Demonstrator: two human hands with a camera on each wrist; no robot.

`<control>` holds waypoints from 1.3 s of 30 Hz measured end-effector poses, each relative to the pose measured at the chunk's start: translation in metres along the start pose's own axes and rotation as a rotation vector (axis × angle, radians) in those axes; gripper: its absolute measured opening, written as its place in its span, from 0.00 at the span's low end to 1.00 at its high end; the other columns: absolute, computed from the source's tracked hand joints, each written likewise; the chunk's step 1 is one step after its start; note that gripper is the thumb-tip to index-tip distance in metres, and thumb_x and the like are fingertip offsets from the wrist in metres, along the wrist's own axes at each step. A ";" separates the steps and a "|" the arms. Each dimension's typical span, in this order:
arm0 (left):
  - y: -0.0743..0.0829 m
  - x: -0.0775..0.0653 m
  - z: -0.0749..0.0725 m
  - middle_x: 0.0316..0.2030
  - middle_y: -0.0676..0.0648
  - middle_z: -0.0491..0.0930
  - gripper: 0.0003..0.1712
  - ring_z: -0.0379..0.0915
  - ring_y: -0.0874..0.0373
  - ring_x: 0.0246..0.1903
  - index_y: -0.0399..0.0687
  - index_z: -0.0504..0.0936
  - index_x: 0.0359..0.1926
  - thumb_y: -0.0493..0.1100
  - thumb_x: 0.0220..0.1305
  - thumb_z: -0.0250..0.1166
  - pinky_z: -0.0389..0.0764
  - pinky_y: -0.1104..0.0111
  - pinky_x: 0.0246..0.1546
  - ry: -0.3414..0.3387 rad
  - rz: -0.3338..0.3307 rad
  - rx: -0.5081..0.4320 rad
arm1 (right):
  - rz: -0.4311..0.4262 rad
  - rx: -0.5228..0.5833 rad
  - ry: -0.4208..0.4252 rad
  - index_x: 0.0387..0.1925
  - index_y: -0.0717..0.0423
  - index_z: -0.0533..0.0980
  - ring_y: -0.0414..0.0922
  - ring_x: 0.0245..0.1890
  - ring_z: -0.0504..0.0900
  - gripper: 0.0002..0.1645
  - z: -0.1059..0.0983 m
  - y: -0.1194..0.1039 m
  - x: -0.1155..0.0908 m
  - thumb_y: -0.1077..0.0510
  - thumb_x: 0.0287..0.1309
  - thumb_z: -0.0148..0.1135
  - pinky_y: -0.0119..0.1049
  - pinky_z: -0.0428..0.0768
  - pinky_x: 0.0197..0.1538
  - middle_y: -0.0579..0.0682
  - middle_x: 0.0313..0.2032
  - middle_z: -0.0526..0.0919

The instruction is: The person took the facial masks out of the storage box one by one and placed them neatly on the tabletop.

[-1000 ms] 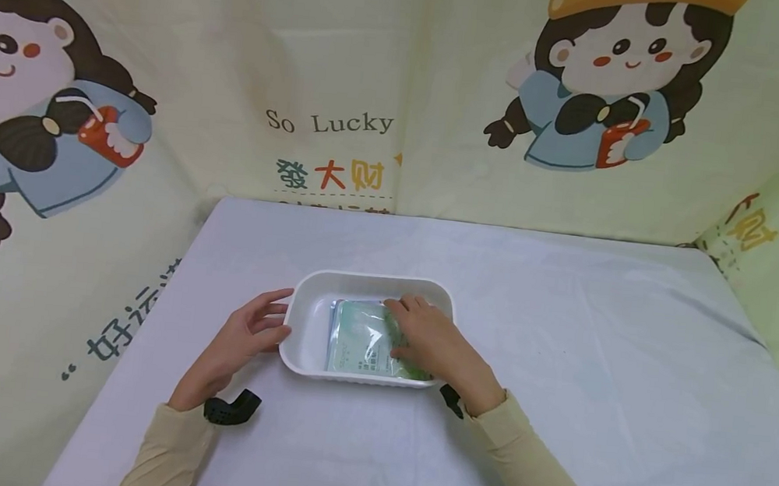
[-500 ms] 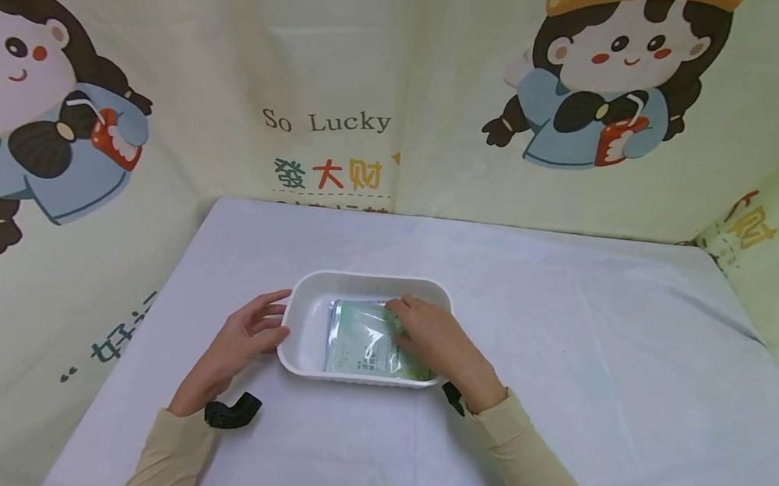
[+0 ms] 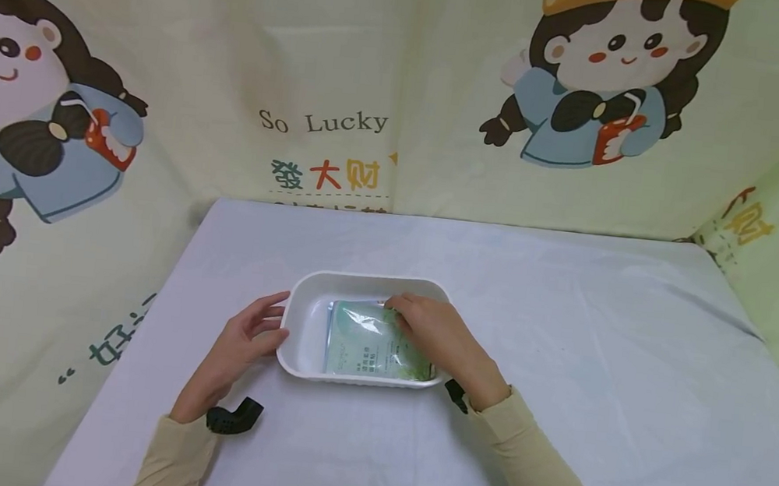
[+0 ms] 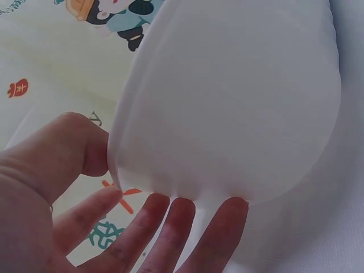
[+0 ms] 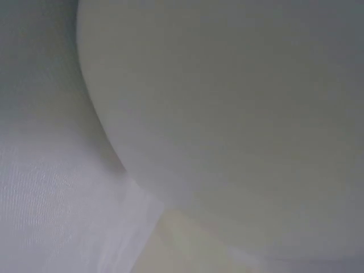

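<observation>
A white plastic tray (image 3: 304, 348) sits on the table. Inside it, to the right, lies a flat, glossy light green packet (image 3: 358, 346) with small print; silvery edges at its left hint at others beneath. My left hand (image 3: 239, 346) is at the tray's left end. In the left wrist view, its thumb touches the rim and its outstretched fingers touch the outer wall. My right hand (image 3: 433, 329) reaches over the tray's right end, its fingers bent over the packet's far right part; the thumb is hidden. The right wrist view shows just the tray's outer wall (image 5: 227, 114), no fingers.
A white cloth covers the table (image 3: 602, 373) around the tray. Behind and to the left hang cream curtains (image 3: 451, 186) with cartoon figures and lettering. Each wrist wears a black camera mount (image 3: 234, 416).
My right thumb, visible a second ago on the packet, is now out of sight under the hand. The glare and print on the packet have shifted slightly. The left hand stays at the tray.
</observation>
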State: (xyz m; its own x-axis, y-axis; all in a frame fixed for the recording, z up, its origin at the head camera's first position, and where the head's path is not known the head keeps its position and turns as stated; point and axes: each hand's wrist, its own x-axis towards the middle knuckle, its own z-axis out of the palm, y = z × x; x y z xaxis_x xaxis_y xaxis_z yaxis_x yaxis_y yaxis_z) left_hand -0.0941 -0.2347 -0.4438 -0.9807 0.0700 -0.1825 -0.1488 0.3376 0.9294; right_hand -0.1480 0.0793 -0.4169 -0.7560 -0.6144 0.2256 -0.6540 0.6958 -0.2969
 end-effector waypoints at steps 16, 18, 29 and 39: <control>-0.004 -0.008 -0.002 0.63 0.42 0.72 0.34 0.73 0.49 0.59 0.56 0.65 0.72 0.49 0.68 0.66 0.81 0.72 0.46 0.034 0.025 0.030 | 0.006 0.144 0.046 0.46 0.50 0.82 0.40 0.42 0.83 0.10 -0.011 0.000 -0.005 0.64 0.66 0.60 0.37 0.81 0.45 0.43 0.43 0.86; -0.005 -0.008 -0.002 0.62 0.42 0.72 0.34 0.74 0.55 0.57 0.56 0.66 0.72 0.48 0.68 0.65 0.80 0.74 0.46 0.039 0.034 0.037 | 0.008 0.166 0.051 0.46 0.51 0.82 0.40 0.43 0.83 0.10 -0.013 0.000 -0.007 0.64 0.67 0.60 0.37 0.81 0.45 0.43 0.43 0.85; -0.008 -0.005 -0.001 0.62 0.41 0.72 0.34 0.75 0.70 0.51 0.55 0.66 0.72 0.48 0.68 0.66 0.81 0.74 0.45 0.037 0.069 0.011 | -0.007 0.244 0.091 0.46 0.53 0.81 0.41 0.47 0.83 0.11 -0.027 0.008 -0.012 0.66 0.67 0.59 0.37 0.81 0.51 0.45 0.46 0.85; -0.006 -0.002 0.002 0.61 0.42 0.72 0.34 0.75 0.69 0.52 0.55 0.67 0.72 0.48 0.67 0.67 0.81 0.73 0.45 0.037 0.070 -0.013 | 0.029 0.301 0.092 0.49 0.54 0.80 0.43 0.49 0.83 0.12 -0.048 0.019 -0.014 0.66 0.68 0.58 0.39 0.81 0.52 0.46 0.47 0.85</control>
State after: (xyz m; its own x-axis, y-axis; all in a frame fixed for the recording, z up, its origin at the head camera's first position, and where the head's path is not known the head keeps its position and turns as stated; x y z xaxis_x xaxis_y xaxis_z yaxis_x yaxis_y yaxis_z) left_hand -0.0908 -0.2347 -0.4501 -0.9928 0.0584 -0.1049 -0.0808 0.3210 0.9436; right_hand -0.1510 0.1189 -0.3813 -0.7826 -0.5497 0.2920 -0.6053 0.5628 -0.5629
